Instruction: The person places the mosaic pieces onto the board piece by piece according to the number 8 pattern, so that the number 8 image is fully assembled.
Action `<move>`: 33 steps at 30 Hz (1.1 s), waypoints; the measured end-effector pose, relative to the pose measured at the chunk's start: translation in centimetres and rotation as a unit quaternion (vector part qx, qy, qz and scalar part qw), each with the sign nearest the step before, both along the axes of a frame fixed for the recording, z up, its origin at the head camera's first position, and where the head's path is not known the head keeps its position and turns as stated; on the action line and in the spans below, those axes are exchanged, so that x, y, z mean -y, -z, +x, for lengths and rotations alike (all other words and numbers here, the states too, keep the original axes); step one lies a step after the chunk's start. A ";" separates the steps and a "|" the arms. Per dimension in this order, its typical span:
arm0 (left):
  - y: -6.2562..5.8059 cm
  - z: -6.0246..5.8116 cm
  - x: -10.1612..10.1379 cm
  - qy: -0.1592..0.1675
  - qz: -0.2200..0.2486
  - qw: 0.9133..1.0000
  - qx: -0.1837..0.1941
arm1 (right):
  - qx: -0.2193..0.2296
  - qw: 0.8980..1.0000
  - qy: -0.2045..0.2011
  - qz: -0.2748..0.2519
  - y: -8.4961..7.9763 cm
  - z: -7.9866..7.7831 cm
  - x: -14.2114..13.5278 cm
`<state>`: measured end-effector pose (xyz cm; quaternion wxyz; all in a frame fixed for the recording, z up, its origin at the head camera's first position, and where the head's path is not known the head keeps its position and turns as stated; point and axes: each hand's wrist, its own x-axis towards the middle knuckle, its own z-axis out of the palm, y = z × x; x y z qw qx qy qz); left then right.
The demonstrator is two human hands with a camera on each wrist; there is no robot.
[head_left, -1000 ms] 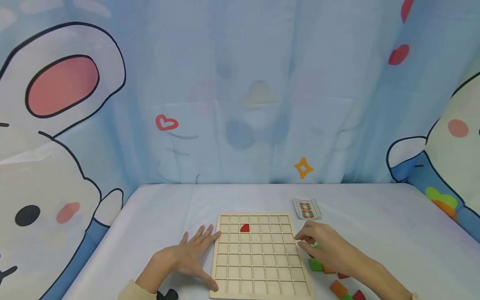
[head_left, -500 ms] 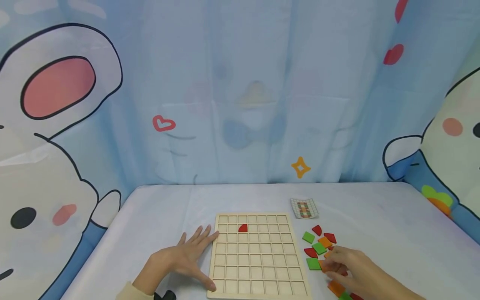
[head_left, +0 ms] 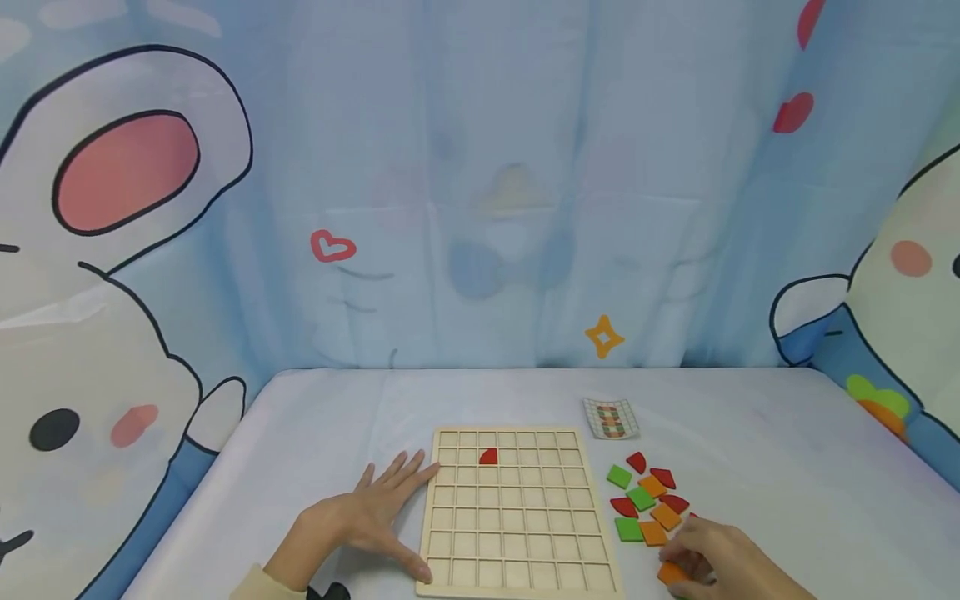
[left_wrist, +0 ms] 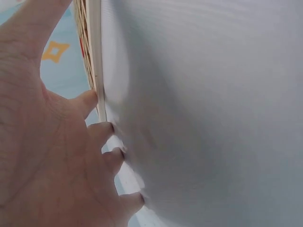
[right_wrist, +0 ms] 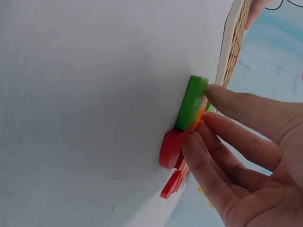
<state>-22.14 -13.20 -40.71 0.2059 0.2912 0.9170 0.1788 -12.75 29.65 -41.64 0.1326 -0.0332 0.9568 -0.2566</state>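
Observation:
A pale wooden grid board (head_left: 517, 521) lies on the white-covered table, with one red quarter-round tile (head_left: 489, 456) in a cell near its top. My left hand (head_left: 367, 517) is spread along the board's left edge, thumb and fingertips right at the rim. My right hand (head_left: 708, 554) is low among the loose tiles right of the board, beside an orange square tile (head_left: 671, 572). In the right wrist view, its thumb touches a green tile (right_wrist: 191, 101) and its index fingertip is at a red tile (right_wrist: 171, 149), a gap showing between thumb and finger.
Several more green tiles (head_left: 628, 529), orange tiles (head_left: 666, 517) and red tiles (head_left: 624, 507) lie flat beside the board. A small patterned card (head_left: 611, 419) is behind them. A black object (head_left: 330, 592) sits by the left wrist, and a cartoon-print curtain (head_left: 510, 250) hangs behind the table.
My right hand has moved from the board's right edge down and right across the tiles to the nearest ones, uncovering those farther back. The left hand and the board stay in place.

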 end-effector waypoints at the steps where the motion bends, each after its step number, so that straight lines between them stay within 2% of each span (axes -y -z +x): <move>1: 0.0 0.0 0.0 0.001 0.001 1.000 -0.002 | 0.005 1.000 0.004 -0.003 0.1 0.0 0.0; 9: 0.1 0.1 -0.1 0.005 0.005 1.000 -0.018 | 0.040 0.998 0.034 -0.032 0.5 -0.2 -0.1; 16: 0.2 0.1 0.0 0.003 0.004 1.000 -0.026 | 0.040 0.997 0.004 -0.060 0.1 -0.4 -0.6; 20: 0.1 0.2 0.0 0.000 -0.001 1.000 -0.026 | 0.040 0.997 0.000 -0.067 0.0 -0.3 -0.6; 27: 0.0 0.0 0.2 0.009 -0.001 1.000 -0.022 | 0.022 0.994 -0.035 -0.097 -0.1 -0.1 -1.1; 33: 0.0 0.0 0.2 0.009 -0.001 1.000 -0.021 | 0.034 0.989 -0.024 -0.141 0.1 0.2 -1.1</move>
